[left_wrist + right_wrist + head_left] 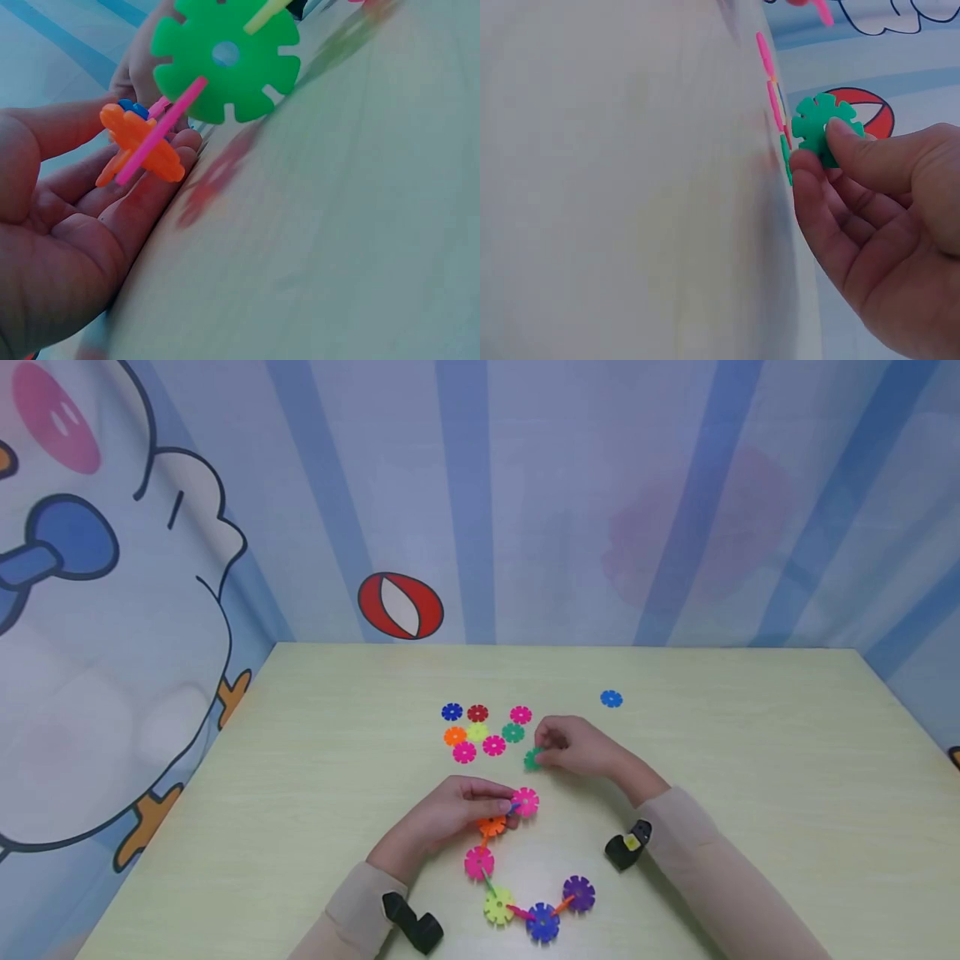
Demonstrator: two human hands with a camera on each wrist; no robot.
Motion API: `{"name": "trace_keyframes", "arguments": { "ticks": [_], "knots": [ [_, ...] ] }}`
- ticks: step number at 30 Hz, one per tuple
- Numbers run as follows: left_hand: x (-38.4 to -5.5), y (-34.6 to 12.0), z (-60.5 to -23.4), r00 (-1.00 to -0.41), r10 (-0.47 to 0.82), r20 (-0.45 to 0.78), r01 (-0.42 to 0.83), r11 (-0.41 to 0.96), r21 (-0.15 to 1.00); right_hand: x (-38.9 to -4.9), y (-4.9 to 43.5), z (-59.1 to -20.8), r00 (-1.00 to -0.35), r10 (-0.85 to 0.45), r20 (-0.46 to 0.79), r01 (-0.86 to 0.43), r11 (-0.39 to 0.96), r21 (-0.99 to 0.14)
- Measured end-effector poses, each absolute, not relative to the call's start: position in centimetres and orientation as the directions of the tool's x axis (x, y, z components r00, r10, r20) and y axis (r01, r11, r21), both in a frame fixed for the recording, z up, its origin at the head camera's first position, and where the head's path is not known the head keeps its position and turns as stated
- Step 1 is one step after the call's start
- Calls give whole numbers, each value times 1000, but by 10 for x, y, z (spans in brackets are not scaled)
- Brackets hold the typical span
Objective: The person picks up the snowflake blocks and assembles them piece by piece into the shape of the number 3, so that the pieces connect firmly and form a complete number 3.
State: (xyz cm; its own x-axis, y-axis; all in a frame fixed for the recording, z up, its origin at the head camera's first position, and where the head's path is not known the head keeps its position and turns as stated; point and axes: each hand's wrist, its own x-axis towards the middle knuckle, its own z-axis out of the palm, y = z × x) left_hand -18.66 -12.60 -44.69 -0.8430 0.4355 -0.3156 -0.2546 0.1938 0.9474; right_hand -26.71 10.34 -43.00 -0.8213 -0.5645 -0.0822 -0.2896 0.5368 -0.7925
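My left hand (450,811) pinches a chain of interlocking snowflake discs near its far end. A pink disc (527,802) sticks out beyond the fingertips, and an orange disc (492,825) lies just below the thumb. From there the chain curves toward me through a yellow disc (498,907) and a blue disc (543,922) to a purple disc (579,893). In the left wrist view, a green disc (225,56) of the chain appears large. Between thumb and fingertips, my right hand (581,747) holds a single green disc (821,124), apart from the chain.
Several loose discs lie flat beyond the hands, among them a dark red disc (477,713) and an orange one (454,736). A lone blue disc (611,698) sits farther right. A printed curtain (555,510) hangs behind the table (750,735).
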Motion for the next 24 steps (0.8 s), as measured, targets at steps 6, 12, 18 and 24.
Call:
{"name": "trace_keyframes", "arguments": {
  "ticks": [6,12,18,24],
  "knots": [
    [-186,-126,-445,-840,449,-305,-247,184,951,-254,116,-428,-811,-582,-60,-270,462,-845],
    [-185,-126,-443,-842,450,-298,-233,195,953,-244,124,-427,-796,-603,-48,-254,406,-878],
    [-185,-125,-442,-846,435,-309,-238,209,948,-235,125,-424,-777,-627,-51,-246,378,-893],
    [-186,-123,-443,-850,405,-337,-252,249,935,-229,124,-426,-768,-638,-51,-253,376,-891]
  ]
}}
